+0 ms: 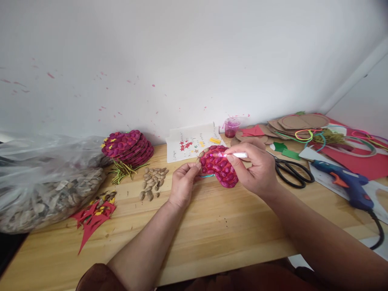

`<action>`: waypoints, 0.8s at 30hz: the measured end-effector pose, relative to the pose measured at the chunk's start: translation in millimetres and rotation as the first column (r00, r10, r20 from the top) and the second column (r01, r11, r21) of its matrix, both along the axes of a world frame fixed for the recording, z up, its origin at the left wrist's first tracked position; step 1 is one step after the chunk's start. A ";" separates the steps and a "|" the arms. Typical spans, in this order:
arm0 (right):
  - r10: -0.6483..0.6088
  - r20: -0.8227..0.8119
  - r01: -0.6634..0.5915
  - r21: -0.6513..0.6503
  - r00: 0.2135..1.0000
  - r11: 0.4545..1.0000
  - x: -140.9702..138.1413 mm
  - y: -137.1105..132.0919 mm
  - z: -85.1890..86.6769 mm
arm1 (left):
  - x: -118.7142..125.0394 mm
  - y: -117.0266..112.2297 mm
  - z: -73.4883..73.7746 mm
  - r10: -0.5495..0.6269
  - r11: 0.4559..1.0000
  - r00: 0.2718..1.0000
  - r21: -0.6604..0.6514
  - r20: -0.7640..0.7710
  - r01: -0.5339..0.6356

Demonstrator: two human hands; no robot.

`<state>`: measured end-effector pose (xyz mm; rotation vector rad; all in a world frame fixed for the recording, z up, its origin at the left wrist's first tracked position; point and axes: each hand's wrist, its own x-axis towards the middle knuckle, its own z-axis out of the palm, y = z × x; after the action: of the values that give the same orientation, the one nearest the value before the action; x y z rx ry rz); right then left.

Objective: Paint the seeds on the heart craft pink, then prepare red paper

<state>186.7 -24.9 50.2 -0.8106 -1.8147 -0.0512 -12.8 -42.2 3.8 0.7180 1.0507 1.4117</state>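
Note:
A craft piece covered in peanut shells [222,167] is held above the table, most of its shells painted magenta and a few at the upper left still bare tan. My left hand [184,180] pinches its left edge, where a bit of light-blue cord shows. Between the thumb and fingers of my right hand [254,165] is a white-handled paintbrush [240,154]. Its pink-wet tip touches the shells near the piece's upper left. Behind, by the wall, stands a clear plastic cup [232,128] with magenta paint.
Left lie a clear bag of shells [51,190], stacked magenta shell pieces [129,147], loose peanut shells [153,180] and red scraps [95,218]. Right are black scissors [292,171], a blue glue gun [348,182], cardboard shapes [298,122] and coloured cords. A paper sheet [174,139] holds small stars.

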 end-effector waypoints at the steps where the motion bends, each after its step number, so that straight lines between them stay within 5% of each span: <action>1: -0.007 -0.009 0.007 -0.003 1.000 1.000 0.3 0.3 0.1 | -0.1 0.0 -0.2 -0.004 1.000 1.000 0.002 -0.002 0.004; 24: -0.008 -0.026 0.008 -0.005 1.000 1.000 1.8 2.0 -0.5 | 0.0 -1.0 1.6 -0.014 1.000 0.999 0.018 -0.033 0.015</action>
<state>188.5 -22.9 49.7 -0.8183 -1.7877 -0.0415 -12.8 -43.2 5.4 0.7625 1.0574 1.4023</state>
